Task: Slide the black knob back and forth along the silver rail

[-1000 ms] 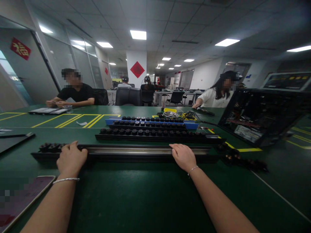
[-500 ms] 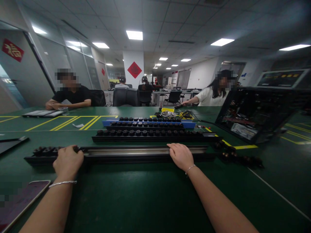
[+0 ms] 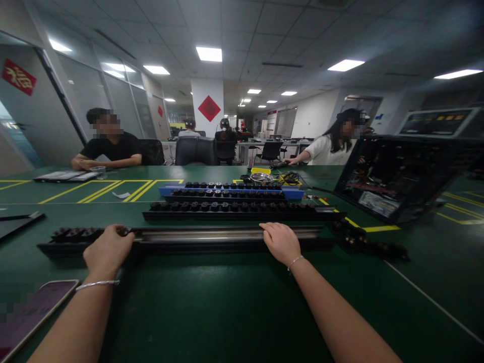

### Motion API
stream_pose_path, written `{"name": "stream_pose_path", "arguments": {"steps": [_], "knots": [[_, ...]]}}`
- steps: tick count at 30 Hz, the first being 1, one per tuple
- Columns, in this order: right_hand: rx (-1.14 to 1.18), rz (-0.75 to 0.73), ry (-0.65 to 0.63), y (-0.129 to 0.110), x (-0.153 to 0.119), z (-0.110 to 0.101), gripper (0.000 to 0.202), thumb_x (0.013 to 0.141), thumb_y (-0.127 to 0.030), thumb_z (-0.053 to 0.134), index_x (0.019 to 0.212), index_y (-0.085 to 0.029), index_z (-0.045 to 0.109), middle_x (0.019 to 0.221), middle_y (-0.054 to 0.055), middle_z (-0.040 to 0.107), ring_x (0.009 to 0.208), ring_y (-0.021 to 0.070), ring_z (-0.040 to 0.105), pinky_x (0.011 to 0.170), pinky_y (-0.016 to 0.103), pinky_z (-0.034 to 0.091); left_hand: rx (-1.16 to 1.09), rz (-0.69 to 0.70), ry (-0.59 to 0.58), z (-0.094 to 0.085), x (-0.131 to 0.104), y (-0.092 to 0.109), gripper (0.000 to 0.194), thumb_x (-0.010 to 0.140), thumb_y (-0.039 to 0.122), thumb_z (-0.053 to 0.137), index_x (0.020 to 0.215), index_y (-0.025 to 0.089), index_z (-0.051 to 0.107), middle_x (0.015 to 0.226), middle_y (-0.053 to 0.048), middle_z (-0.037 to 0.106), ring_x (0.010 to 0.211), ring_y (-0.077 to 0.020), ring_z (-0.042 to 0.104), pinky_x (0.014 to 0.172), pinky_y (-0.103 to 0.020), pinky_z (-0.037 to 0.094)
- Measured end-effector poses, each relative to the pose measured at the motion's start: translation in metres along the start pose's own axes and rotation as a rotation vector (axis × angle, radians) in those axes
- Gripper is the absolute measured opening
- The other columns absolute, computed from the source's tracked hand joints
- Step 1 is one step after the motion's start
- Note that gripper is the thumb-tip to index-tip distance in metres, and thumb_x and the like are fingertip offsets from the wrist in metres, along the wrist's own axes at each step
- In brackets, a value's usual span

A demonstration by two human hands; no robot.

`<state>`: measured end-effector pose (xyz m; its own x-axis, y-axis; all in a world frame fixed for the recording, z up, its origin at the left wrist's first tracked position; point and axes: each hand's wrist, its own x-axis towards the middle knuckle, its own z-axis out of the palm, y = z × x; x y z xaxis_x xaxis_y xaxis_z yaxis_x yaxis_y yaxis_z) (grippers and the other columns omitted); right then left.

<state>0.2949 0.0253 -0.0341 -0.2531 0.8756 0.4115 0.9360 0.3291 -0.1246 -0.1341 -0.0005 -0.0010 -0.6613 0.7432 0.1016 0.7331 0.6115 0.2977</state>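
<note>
Green table (image 3: 207, 307), black rail (image 3: 196, 238) lying lengthwise on it: compared with one second ago, the left hand (image 3: 108, 250) has shifted slightly right along the rail, now curled about a small black piece (image 3: 125, 232), with more of the row of black pieces (image 3: 77, 233) exposed beside it. Right hand (image 3: 282, 243) stays bent over the rail's other half; undersides of both hands hidden, cannot tell whether either grips. Co-worker's hand (image 3: 295, 161) (far edge, right) has moved leftward; phone (image 3: 45, 305) cut off lower left, partly pixelated.
</note>
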Motion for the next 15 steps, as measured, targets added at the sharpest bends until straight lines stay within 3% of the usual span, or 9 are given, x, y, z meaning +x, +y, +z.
{"name": "stream_pose_path", "arguments": {"steps": [15], "knots": [[-0.016,-0.009,-0.007,0.0,0.0,-0.001,0.042,0.09,-0.028,0.028,0.115,-0.023,0.061,0.114,0.002,0.063,0.107,0.0152,0.054,0.095,0.031,0.036,-0.051,0.083,-0.092,0.007,0.012,-0.001,0.059,0.072,0.06,0.044,0.119,0.023,0.046,0.118,-0.012,0.059,0.103,-0.0319,0.057,0.077,-0.038,0.044]]}}
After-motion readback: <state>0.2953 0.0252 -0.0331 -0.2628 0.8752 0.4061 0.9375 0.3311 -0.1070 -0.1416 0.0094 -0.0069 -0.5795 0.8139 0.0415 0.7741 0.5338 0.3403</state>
